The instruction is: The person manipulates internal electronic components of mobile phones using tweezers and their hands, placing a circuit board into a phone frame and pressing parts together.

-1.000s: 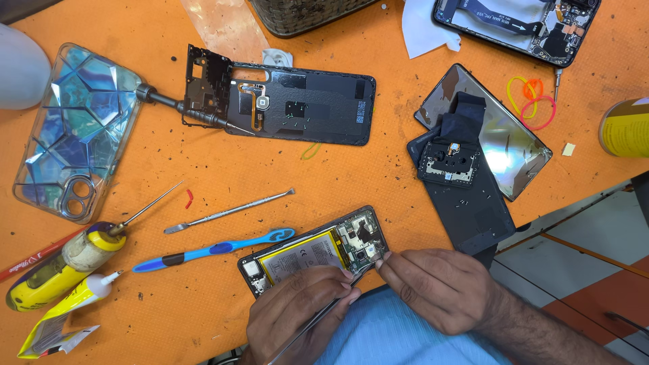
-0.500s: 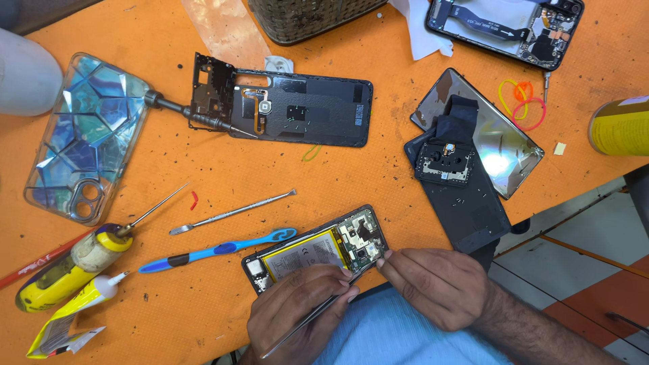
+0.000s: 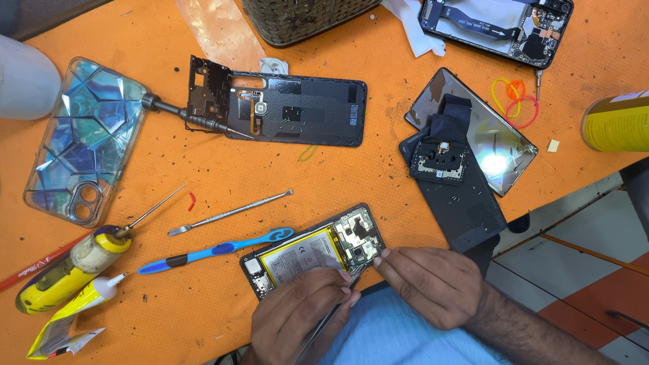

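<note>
Little has shifted since earlier: left hand [image 3: 301, 314], closed on tweezers [image 3: 331, 314], and right hand [image 3: 429, 284], pinching the frame, stay on the opened phone [image 3: 311, 251] at the desk's [image 3: 378, 182] near edge.

A crumpled yellow glue tube [image 3: 67, 321] lies bottom-left; a yellow can [image 3: 618, 122] stands at the right edge.

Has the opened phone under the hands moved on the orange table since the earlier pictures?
No. The opened phone keeps its place against the blue toothbrush and the table edge; only the camera view shifted slightly.
</note>
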